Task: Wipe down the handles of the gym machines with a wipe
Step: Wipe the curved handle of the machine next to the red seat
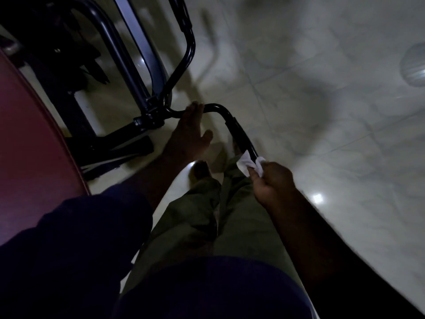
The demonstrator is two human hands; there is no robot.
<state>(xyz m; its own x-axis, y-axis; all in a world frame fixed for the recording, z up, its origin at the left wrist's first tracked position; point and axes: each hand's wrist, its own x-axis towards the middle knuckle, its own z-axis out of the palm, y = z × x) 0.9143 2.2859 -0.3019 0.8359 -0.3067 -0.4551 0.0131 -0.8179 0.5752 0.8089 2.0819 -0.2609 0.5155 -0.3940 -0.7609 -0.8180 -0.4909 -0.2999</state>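
Note:
A black curved handlebar [220,110] sticks out from the gym machine's frame [147,116] toward me. Its padded grip [241,137] slopes down to the right. My right hand [273,183] is shut on a white wipe [247,163], which is wrapped around the lower end of that grip. My left hand [188,132] rests on the bare bend of the bar near the clamp, fingers laid over the tube and thumb spread out. A second handlebar [187,42] rises at the top, untouched.
The machine's dark base and pedals [76,65] fill the upper left. A maroon curved surface [30,139] lies at the left. Pale glossy floor tiles [322,100] spread to the right. My legs in olive trousers [207,215] are below the handle.

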